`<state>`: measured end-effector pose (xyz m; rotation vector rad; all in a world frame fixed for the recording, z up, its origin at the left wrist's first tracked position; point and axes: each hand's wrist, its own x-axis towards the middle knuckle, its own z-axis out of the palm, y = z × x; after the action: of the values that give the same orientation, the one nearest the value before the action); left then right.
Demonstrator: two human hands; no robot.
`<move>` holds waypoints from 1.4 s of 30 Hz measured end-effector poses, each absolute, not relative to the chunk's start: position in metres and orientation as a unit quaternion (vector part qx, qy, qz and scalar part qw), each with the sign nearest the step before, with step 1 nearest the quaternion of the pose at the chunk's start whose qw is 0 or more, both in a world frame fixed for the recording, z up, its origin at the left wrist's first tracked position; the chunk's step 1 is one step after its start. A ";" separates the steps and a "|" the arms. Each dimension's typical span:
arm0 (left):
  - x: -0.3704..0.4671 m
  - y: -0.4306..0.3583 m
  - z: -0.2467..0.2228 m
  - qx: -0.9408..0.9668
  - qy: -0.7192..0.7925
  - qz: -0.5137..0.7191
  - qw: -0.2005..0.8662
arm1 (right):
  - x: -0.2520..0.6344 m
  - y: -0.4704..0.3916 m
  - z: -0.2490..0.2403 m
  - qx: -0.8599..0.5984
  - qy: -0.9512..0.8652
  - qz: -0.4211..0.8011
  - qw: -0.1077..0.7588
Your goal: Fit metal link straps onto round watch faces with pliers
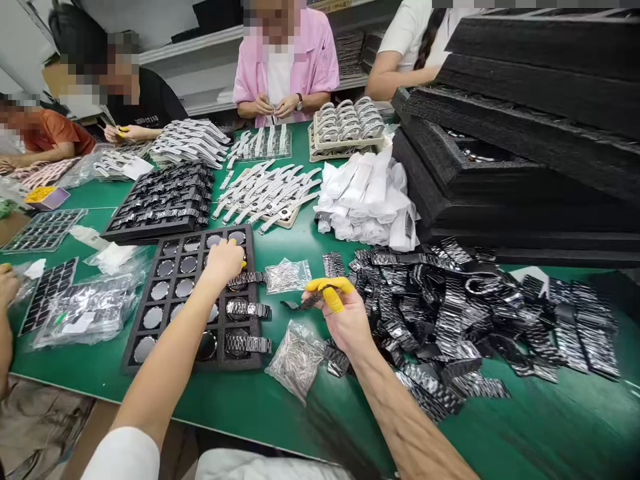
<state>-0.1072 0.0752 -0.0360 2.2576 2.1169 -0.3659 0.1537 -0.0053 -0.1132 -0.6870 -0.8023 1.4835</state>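
Note:
My left hand [225,261] reaches over the upper right of a black foam tray [171,275] with round watch cases in its slots. Its fingers are bent down at a slot, and what they grip there is hidden. Several cases at the tray's right side have black metal bands [248,309] sticking out over the edge. My right hand [346,313], with yellow covers on the fingertips, pinches a black band [311,300] above the green table. Two clear bags of small metal pins [296,358] lie between the tray and my right hand. A large heap of black bands [430,307] spreads to the right.
Stacked black foam trays [520,193] rise at the back right. White wrapped bundles [367,197], white straps [270,193] and another tray of black bands [165,200] stand farther back. Plastic bags [90,310] lie left. Several people sit around the green table [325,417].

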 end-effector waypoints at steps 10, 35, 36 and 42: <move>-0.146 0.067 -0.049 0.748 0.663 -0.010 0.004 | 0.137 -0.016 -0.112 -0.275 -0.284 0.726 0.562; -0.033 0.037 -0.082 0.788 0.325 0.254 0.456 | 0.143 -0.012 -0.112 -0.353 -0.304 0.722 0.512; -0.034 0.037 -0.082 0.792 0.312 0.264 0.452 | 0.144 -0.013 -0.111 -0.354 -0.306 0.721 0.510; -0.034 0.037 -0.080 0.847 0.301 0.264 0.349 | 0.148 -0.012 -0.111 -0.370 -0.316 0.715 0.502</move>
<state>-0.0341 0.0371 -0.0803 2.1950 0.7810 0.6837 0.1484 -0.0124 -0.1108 -0.8930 -0.7642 1.7281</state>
